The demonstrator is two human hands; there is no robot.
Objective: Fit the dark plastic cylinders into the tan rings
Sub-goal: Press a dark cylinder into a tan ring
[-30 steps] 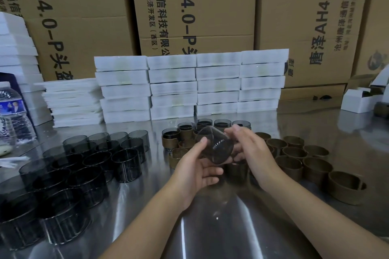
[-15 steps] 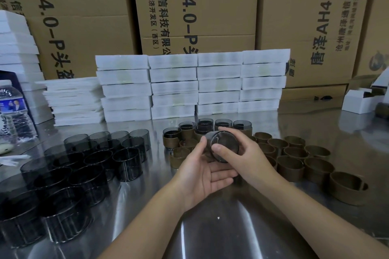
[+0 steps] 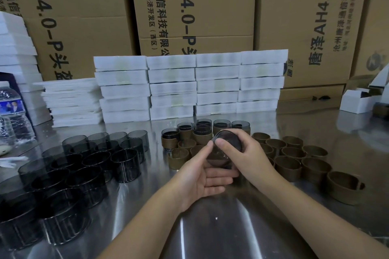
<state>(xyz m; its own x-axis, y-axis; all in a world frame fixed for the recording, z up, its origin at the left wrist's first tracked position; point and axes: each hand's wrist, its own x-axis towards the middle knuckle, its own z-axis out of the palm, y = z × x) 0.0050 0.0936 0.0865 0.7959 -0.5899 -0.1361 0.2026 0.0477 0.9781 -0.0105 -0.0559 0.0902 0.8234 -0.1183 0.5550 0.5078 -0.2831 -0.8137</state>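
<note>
1. I'm watching the cylinder (image 3: 228, 143): a second ago it was tipped up between fingertips, and now it's sitting lower, just in front of the boxes (image 3: 189, 86).
2. The left hand (image 3: 202, 176) is cupping it from below, thumb against its side. The right hand (image 3: 247, 153) is gripping its far side, thumb over the rim.
3. A brownish band at its lower end is looking like a ring (image 3: 216, 160), though I can't tell for sure. I'm judging the press-in is under way.
4. Spare rings (image 3: 287, 167) are waiting front-right of the boxes, loose cylinders (image 3: 126, 164) front-left.
</note>
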